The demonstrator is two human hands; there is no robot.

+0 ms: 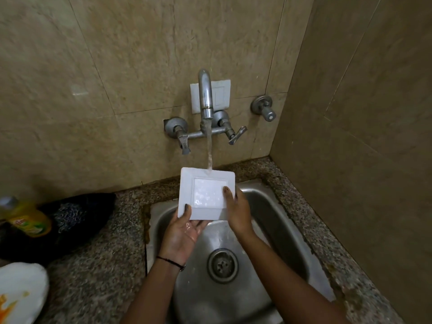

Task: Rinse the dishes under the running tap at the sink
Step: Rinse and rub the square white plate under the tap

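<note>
Left grip (184,232) is cupping the plate (205,195) from beneath at its seven o'clock corner, palm up and wet, with the thumb pinching down on the rim. Right grip (238,211) is clamping the four o'clock edge, its thumb lying on top and its fingers going out of sight underneath. Together they are holding the plate over the sink (280,218), just beyond the drain (222,265).

On the desk (105,265), out at nine o'clock from the drain, a yellow bottle (30,222) is lying against a dark cloth (77,211). Nearer, at eight o'clock, a white thing (21,295) with orange smears is showing; whether it is a dish or a bag I cannot tell.

The plate is square and white, with a broad flat rim and a shallow square well. It is tilting slightly, its far edge raised toward the wall. Water (210,155) is striking the rim at twelve o'clock and running into the well, where a bright, speckled film is pooling. No food is showing on the upper face; the underside is hidden.

Beyond, the tap (205,97) is running in a steady stream.

By my reading, the rinse of this plate is under way and not yet finished, since only the far rim is taking the stream directly and the back is probably waiting its turn. No other dish is lying in the sink, so how many are left is not something these views are telling.
</note>
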